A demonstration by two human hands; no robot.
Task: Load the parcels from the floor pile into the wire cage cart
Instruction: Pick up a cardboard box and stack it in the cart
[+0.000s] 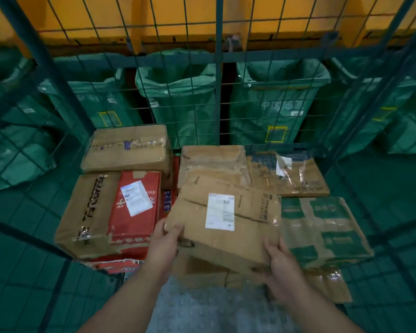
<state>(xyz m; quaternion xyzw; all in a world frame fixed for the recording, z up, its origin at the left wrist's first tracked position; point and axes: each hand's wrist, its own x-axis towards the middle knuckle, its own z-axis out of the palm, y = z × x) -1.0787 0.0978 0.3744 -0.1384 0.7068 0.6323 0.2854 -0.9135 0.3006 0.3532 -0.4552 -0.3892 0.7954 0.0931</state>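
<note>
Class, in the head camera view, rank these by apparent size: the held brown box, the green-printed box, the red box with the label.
1. held brown box, though it is nearest the camera, which may flatter it
2. green-printed box
3. red box

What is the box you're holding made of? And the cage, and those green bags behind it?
The box looks like brown cardboard: matte, creased and dented, with a white paper label stuck on. The cage seems to be metal painted green, a thin stiff grid of wires and bars. The bags are probably woven plastic or coated fabric; they sag, fold and shine slightly.
</note>
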